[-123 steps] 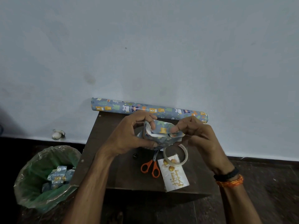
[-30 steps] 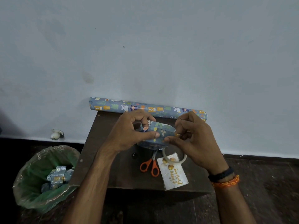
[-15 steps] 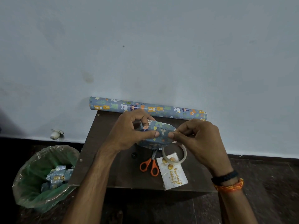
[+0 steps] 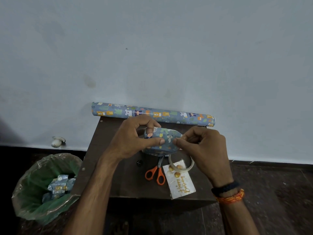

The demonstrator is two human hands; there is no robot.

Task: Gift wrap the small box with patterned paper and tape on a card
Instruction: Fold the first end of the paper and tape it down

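Note:
The small box (image 4: 166,139), covered in blue animal-patterned paper, is held above the dark wooden table (image 4: 122,180). My left hand (image 4: 133,138) grips its left side, thumb lying across the front face. My right hand (image 4: 203,146) pinches the paper at the box's right end, fingers curled. Below the box lie a clear tape roll (image 4: 181,162), orange-handled scissors (image 4: 155,173) and a white card (image 4: 180,181) with gold lettering. The box itself is hidden under the paper.
A roll of the same patterned paper (image 4: 152,114) lies along the table's back edge against the pale wall. A bin with a green liner (image 4: 42,187) holding paper scraps stands on the floor at the left. A small white object (image 4: 56,141) sits by the skirting.
Four seconds ago the paper at the box's right end stood open; it is now folded flat. In the last second my right hand shifted slightly right, still pinching that end.

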